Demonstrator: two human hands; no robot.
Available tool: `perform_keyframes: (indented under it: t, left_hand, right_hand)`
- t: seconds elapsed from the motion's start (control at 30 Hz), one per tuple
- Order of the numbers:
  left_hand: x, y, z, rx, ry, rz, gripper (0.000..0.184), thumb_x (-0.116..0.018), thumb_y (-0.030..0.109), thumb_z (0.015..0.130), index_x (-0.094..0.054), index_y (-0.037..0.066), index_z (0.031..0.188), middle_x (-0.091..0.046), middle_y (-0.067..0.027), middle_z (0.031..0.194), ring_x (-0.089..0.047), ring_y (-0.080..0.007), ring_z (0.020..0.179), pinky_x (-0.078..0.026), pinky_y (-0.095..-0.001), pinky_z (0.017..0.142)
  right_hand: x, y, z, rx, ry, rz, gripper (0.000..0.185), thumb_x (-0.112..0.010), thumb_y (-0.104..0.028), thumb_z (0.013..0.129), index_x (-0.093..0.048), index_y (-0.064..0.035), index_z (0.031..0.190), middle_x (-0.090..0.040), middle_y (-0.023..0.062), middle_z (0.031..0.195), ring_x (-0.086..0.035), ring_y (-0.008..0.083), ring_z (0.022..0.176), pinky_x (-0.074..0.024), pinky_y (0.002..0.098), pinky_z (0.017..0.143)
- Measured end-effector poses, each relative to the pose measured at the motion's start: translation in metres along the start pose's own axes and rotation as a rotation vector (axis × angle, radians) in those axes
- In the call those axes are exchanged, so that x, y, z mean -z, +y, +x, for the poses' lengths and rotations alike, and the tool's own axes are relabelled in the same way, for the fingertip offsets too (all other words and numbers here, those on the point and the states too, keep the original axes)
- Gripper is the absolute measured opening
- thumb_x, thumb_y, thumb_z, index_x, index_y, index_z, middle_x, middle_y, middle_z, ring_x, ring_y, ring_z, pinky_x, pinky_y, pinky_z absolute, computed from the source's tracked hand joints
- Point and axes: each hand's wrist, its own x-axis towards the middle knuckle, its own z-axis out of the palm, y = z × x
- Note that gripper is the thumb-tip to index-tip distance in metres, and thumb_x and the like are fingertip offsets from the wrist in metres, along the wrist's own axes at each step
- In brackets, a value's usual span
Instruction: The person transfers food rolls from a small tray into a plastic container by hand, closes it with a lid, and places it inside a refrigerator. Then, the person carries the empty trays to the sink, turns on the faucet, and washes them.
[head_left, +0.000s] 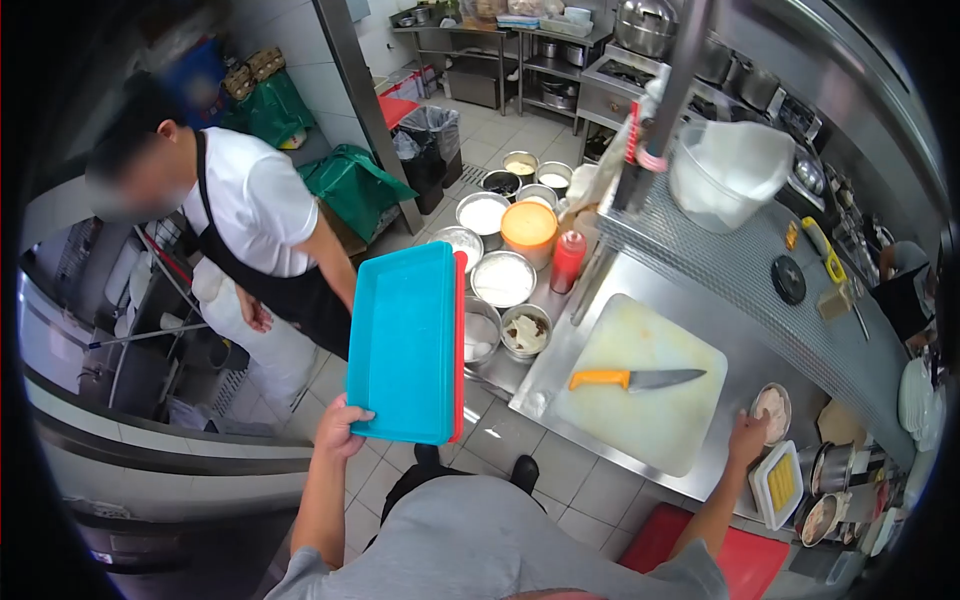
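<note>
My left hand (340, 425) grips the near left corner of a blue plastic tray (405, 340), its thumb over the rim. A red tray (460, 350) is stacked directly behind it, with only its edge showing. Both are held up in the air, tilted, over the floor. At the right end of the steel counter, my right hand (748, 437) is closed at the rim of a small round bowl (772, 412) with pale pinkish food in it. Beside that hand is a white container (777, 485) with yellow contents. A knife (640, 379) with an orange handle lies on a white cutting board (640, 420).
Several metal pots of ingredients (503, 279), an orange-lidded tub (529, 228) and a red squeeze bottle (568, 262) stand beyond the counter. A perforated shelf (740, 255) carries a large clear tub (730, 170). A co-worker in a black apron (290, 300) stands at the left.
</note>
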Motion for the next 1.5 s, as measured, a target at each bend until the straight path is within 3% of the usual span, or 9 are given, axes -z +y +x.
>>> perform_keyframes:
  t: [0.13,0.27,0.43,0.7,0.8,0.97,1.13,1.33,1.5]
  left_hand:
    - [0.031,0.018,0.045,-0.033,-0.086,-0.013,0.054,-0.062,-0.005,0.071,-0.058,-0.003,0.125,-0.068,-0.011,0.111,-0.067,-0.0234,0.102,-0.054,-0.0379,0.093]
    - [0.065,0.053,0.098,-0.066,-0.137,-0.019,0.055,-0.061,-0.005,0.071,-0.059,-0.003,0.125,-0.068,-0.0094,0.111,-0.066,-0.0209,0.102,-0.052,-0.0349,0.092]
    - [0.124,0.106,0.151,-0.084,-0.146,-0.047,0.051,-0.059,-0.005,0.073,-0.06,-0.001,0.124,-0.068,-0.008,0.109,-0.066,-0.0197,0.096,-0.052,-0.0344,0.091]
    - [0.191,0.19,0.229,-0.21,0.016,-0.088,0.06,-0.057,-0.007,0.072,-0.055,-0.004,0.132,-0.067,-0.0097,0.117,-0.065,-0.0225,0.106,-0.05,-0.0363,0.096]
    - [0.223,0.21,0.261,-0.229,0.062,-0.043,0.063,-0.058,-0.007,0.072,-0.053,-0.005,0.134,-0.067,-0.0132,0.119,-0.064,-0.0282,0.11,-0.052,-0.0399,0.098]
    - [0.24,0.27,0.284,-0.179,0.139,0.028,0.066,-0.057,-0.007,0.07,-0.052,-0.006,0.135,-0.065,-0.0126,0.123,-0.063,-0.0262,0.111,-0.05,-0.037,0.099]
    - [0.254,0.311,0.324,-0.12,0.117,0.058,0.064,-0.058,-0.007,0.069,-0.053,-0.007,0.133,-0.065,-0.0139,0.123,-0.064,-0.0288,0.111,-0.049,-0.0388,0.102]
    - [0.289,0.342,0.427,0.028,0.008,0.077,0.061,-0.06,-0.007,0.069,-0.055,-0.005,0.13,-0.066,-0.0137,0.119,-0.064,-0.0286,0.111,-0.049,-0.0405,0.103]
    - [0.274,0.383,0.514,0.115,-0.091,0.146,0.06,-0.059,-0.007,0.07,-0.056,-0.003,0.129,-0.067,-0.0126,0.117,-0.065,-0.0264,0.108,-0.051,-0.0395,0.1]
  right_hand:
    - [0.008,-0.169,-0.078,0.051,-0.308,0.703,0.037,-0.072,-0.009,0.092,-0.061,0.0012,0.127,-0.07,0.0058,0.099,-0.064,0.0119,0.082,-0.0532,0.0278,0.074]
    - [-0.004,-0.338,-0.176,0.07,-0.687,1.054,0.041,-0.072,-0.008,0.093,-0.057,0.003,0.13,-0.07,0.0089,0.108,-0.064,0.0116,0.087,-0.0544,0.0268,0.077]
    - [0.001,-0.477,-0.242,0.136,-0.951,1.042,0.046,-0.072,-0.006,0.092,-0.055,0.003,0.134,-0.068,0.0121,0.118,-0.065,0.011,0.089,-0.0554,0.0261,0.078]
    - [-0.005,-0.558,-0.243,0.145,-0.906,0.929,0.046,-0.074,-0.007,0.09,-0.057,0.001,0.132,-0.068,0.0113,0.118,-0.066,0.0116,0.088,-0.0548,0.0268,0.076]
    - [-0.023,-0.604,-0.215,0.228,-0.887,0.904,0.044,-0.074,-0.008,0.09,-0.058,0.0012,0.13,-0.068,0.0111,0.117,-0.066,0.0124,0.087,-0.0545,0.027,0.076]
    - [-0.084,-0.711,-0.165,0.408,-0.772,0.915,0.043,-0.074,-0.014,0.09,-0.06,0.0024,0.127,-0.071,0.0108,0.112,-0.069,0.0139,0.088,-0.0554,0.0275,0.074]
    - [-0.125,-0.832,-0.133,0.566,-0.853,0.925,0.041,-0.073,-0.019,0.091,-0.061,-0.0023,0.127,-0.072,0.0116,0.114,-0.072,0.0178,0.09,-0.0568,0.0296,0.071]
    - [-0.185,-0.927,-0.127,0.488,-0.886,0.931,0.041,-0.074,-0.021,0.092,-0.061,-0.0013,0.126,-0.072,0.0124,0.115,-0.072,0.02,0.091,-0.0569,0.0306,0.071]
    - [-0.199,-0.92,-0.156,0.195,-0.88,0.889,0.041,-0.074,-0.022,0.092,-0.062,-0.0024,0.126,-0.073,0.0101,0.108,-0.07,0.0149,0.087,-0.0558,0.0291,0.073]
